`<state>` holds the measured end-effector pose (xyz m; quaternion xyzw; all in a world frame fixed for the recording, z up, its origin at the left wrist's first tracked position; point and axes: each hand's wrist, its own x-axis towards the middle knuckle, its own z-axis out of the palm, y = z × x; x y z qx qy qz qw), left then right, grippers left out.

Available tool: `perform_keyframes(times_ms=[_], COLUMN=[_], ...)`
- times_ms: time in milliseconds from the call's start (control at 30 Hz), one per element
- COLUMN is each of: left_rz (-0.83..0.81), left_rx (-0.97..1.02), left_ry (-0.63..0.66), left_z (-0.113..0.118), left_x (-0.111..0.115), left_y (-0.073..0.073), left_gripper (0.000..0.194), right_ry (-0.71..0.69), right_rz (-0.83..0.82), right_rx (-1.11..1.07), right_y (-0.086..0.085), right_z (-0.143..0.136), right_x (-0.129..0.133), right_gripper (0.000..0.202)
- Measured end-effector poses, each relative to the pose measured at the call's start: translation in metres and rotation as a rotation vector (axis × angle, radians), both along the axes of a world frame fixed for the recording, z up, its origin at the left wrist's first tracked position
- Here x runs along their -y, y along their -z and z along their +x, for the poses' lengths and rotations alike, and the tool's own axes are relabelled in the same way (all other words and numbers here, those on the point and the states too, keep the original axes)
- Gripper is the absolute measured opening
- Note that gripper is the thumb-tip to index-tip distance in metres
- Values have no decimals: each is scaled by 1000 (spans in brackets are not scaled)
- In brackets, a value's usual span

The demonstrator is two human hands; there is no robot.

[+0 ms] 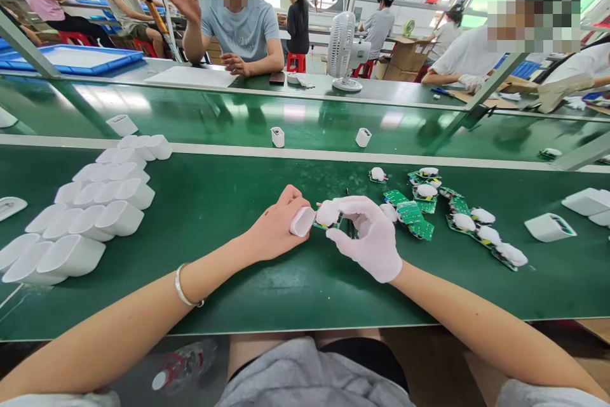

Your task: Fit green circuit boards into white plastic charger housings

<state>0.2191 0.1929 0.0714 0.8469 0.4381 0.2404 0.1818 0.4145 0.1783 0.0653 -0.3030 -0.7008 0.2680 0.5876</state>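
My bare left hand (279, 226) is wrapped round a white plastic casing (302, 222), its closed end facing right. In my gloved right hand (369, 235), thumb and fingers pinch a small circuit board (328, 215) topped with a white lump. Casing and board are close together over the green bench; whether they touch I cannot tell. Right of the glove lie several loose green circuit boards (413, 220), some with white blobs on top. Rows of white casings (71, 258) stand at the left.
A green conveyor belt (204, 118) runs behind the bench, carrying a few white casings (277, 136). More casings (550, 227) lie at the right. Beyond are a white fan (341, 48) and seated people. A metal post (495, 80) slants at the right.
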Motion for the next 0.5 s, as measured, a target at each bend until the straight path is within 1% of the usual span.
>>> perform_keyframes(times_ms=[100,233,333,400,500], left_rz=[-24,50,80,85,107], left_rx=[25,55,63,66,76], left_ry=[3,3,-3,-7,-9], left_z=[2,0,-1,-2,-1], left_x=[2,1,0,0,0], left_y=[2,6,8,9,9], left_gripper=[27,35,36,36,36], right_ry=[29,85,155,185,208], right_rz=[109,277,401,443,457], right_rx=[100,303,383,411,436], right_y=[-2,-2,-1,0,2], right_z=[-1,-2,-3,-4,-6], right_x=[5,6,5,5,6], right_gripper=[34,34,37,39,40])
